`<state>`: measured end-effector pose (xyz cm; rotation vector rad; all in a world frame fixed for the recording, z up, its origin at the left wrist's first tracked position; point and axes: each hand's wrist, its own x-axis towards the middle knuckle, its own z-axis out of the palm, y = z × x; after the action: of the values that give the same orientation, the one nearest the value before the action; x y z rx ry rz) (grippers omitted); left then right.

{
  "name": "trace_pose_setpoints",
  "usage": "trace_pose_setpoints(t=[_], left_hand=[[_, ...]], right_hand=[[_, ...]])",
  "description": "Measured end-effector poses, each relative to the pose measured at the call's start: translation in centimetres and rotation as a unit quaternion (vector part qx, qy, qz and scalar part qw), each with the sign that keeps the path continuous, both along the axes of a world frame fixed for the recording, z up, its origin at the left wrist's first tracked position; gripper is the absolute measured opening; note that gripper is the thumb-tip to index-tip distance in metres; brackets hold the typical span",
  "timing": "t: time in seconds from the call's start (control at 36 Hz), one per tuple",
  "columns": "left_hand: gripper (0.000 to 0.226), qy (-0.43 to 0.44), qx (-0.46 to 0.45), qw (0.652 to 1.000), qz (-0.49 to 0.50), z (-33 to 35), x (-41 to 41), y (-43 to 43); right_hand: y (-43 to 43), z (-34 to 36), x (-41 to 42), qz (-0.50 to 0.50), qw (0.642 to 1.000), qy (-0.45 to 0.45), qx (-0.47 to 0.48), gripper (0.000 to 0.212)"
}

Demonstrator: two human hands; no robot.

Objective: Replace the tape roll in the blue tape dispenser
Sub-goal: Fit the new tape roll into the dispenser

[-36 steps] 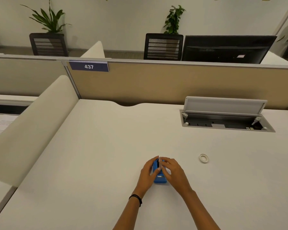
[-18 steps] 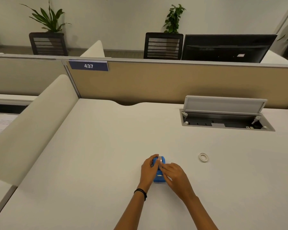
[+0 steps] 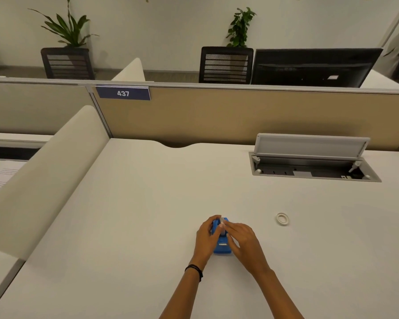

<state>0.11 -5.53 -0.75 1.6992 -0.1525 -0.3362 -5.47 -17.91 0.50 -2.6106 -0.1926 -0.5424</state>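
The blue tape dispenser stands on the white desk right in front of me. My left hand grips its left side with curled fingers. My right hand lies over its right side, fingertips pinching the pale tape roll that sits in the top of the dispenser. A second small white tape ring lies flat on the desk to the right, apart from both hands. Most of the dispenser's body is hidden between my hands.
An open cable hatch with a raised lid is set in the desk at the back right. A tan partition closes the far edge, and a cream divider runs along the left side.
My hands have stayed on the dispenser; the right fingertips have shifted slightly on the roll at its top. The ring on the desk has not moved.
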Motion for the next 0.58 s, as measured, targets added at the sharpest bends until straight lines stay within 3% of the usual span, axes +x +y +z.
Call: trace_pose_setpoints(t=[0.36, 0.58], left_hand=[[0.027, 0.005, 0.020, 1.000, -0.004, 0.1, 0.0, 0.2], [0.026, 0.001, 0.023, 1.000, -0.011, 0.1, 0.0, 0.3]], right_hand=[[-0.2, 0.0, 0.9, -0.011, 1.000, 0.008, 0.009, 0.058], [-0.2, -0.9, 1.6, -0.020, 0.992, 0.041, 0.117, 0.064]])
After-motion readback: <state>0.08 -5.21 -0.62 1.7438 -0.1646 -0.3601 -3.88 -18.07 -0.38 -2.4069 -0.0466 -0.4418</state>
